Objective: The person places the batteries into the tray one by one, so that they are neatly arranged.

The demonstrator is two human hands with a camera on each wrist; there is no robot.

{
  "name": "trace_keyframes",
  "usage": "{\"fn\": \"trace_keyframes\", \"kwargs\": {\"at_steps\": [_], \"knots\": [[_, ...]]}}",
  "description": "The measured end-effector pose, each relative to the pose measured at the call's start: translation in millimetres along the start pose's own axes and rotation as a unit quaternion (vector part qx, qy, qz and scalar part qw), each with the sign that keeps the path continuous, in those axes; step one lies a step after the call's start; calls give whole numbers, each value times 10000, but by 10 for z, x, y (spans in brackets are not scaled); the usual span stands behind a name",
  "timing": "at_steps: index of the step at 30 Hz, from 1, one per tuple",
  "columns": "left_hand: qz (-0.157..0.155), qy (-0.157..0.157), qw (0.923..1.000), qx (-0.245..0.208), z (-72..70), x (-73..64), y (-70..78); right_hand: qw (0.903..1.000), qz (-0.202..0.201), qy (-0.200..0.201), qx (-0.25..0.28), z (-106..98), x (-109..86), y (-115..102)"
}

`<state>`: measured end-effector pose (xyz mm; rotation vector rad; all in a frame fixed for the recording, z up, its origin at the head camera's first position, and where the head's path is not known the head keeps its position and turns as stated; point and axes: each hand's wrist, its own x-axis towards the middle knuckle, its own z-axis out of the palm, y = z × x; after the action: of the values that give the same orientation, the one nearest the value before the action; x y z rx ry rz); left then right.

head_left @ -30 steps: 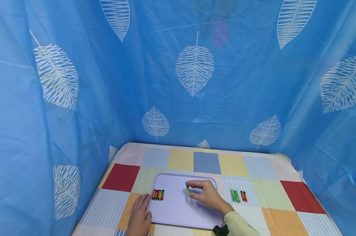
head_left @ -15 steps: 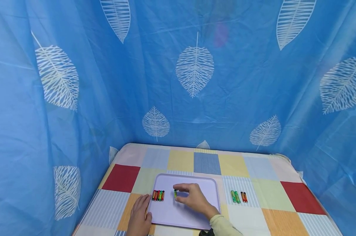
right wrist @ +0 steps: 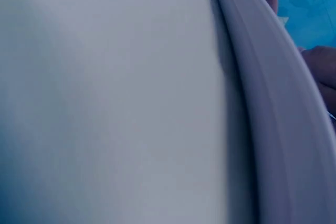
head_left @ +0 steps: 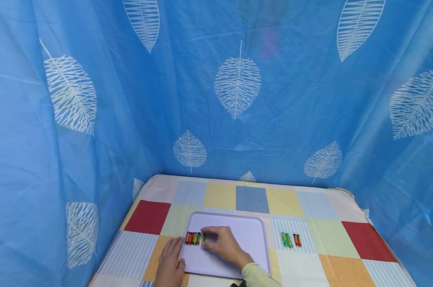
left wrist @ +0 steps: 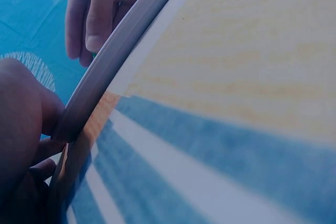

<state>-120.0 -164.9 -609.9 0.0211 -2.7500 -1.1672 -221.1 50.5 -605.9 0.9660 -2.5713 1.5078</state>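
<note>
Near the left side of a pale lilac tray point(head_left: 238, 271), my right hand point(head_left: 223, 245) pinches a small green battery point(head_left: 203, 238) upright in the head view between thumb and forefinger. Just left of it, several red and green batteries point(head_left: 193, 238) lie side by side in a row. My left hand point(head_left: 170, 261) holds the tray's near left corner; in the left wrist view its thumb point(left wrist: 47, 108) lies against the rim, with other fingers lower down beside it. The right wrist view shows mostly tray rim point(right wrist: 283, 108), with parts of fingers behind it.
Two green batteries point(head_left: 286, 240) and two red ones point(head_left: 297, 240) lie on the patchwork tablecloth point(head_left: 335, 239) right of the tray. A blue curtain point(head_left: 281, 119) with white leaf prints encloses the table's back and sides.
My right hand has carried the green battery leftward across the tray, close to the row of batteries. The left hand has stayed at the tray's corner.
</note>
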Motion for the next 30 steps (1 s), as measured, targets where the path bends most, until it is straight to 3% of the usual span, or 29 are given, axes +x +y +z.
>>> {"fn": "trace_keyframes", "kwargs": {"at_steps": [6,17,24,30], "knots": [[311,179,9994,1,-10,-14,11,9981,-178,92,-586,57,69,-46],[143,34,9999,73,-36,19,-8,9900,-271,34,-1386,105,138,-123],[202,63,9998,31,-6,-3,-11,9901,-280,98,-1374,58,81,-110],[145,18,9998,136,-3,-10,-23,9967,30,144,-793,-140,15,-96]]}}
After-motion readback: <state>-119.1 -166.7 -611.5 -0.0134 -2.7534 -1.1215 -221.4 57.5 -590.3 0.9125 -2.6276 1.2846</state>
